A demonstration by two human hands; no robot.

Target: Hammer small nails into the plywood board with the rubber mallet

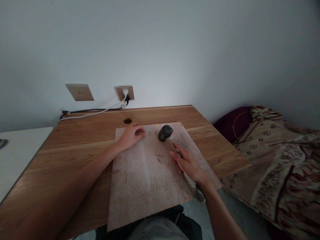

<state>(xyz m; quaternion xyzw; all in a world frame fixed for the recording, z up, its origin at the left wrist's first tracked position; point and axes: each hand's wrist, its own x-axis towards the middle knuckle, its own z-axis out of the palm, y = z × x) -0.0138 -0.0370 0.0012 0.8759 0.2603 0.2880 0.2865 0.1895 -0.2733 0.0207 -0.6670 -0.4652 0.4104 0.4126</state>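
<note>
A mallet point(165, 132) with a dark head and a long worn handle slants over the board, its head toward the wall. My right hand point(186, 161) is closed around the handle. Near the board's far left corner, my left hand point(132, 135) has its fingers curled together; whatever may be between them is too small to make out. Under both hands lies a flat pale wooden board point(140, 193). Small thin metal pieces that look like nails point(159, 160) lie on its middle, and tiny ones show between my left hand and the mallet head.
The wooden desk point(82, 146) carries the board, which overhangs its front edge. A cable hole point(127, 121) opens behind my left hand. Cords point(92, 115) run to a wall socket point(125, 93). A white surface point(22, 153) adjoins at left; a patterned bedcover point(265, 160) lies right.
</note>
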